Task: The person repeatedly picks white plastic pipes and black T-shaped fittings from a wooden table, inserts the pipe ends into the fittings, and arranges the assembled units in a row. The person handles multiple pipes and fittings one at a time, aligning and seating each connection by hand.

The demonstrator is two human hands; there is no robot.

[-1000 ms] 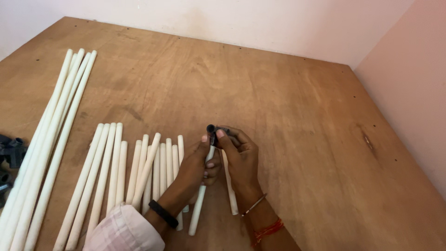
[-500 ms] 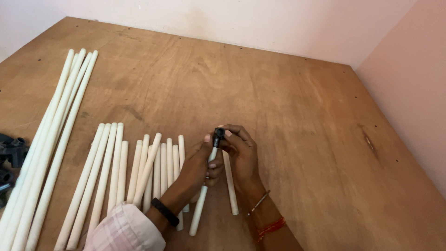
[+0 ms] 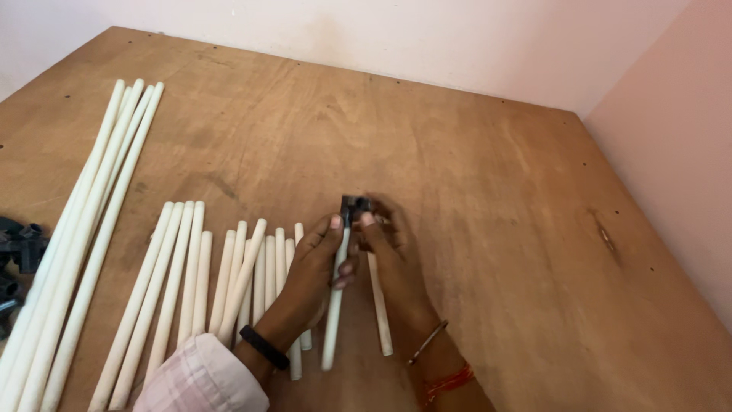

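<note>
At the centre of the wooden surface (image 3: 473,152), the left hand (image 3: 313,263) clamps a short white pipe (image 3: 334,305) while the right hand (image 3: 389,252) pinches a dark fitting (image 3: 354,204) at its twelve-o'clock end. Pushed crooked, the fitting could jam or slip; the loose pipe (image 3: 379,301) at three o'clock could roll.

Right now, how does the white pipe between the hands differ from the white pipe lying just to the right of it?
The held pipe carries a dark fitting on its far end; the loose pipe shows none. The left hand and right hand grip the held pipe; the loose pipe lies partly under the right hand. Both are white, thin and similar in length.
</note>
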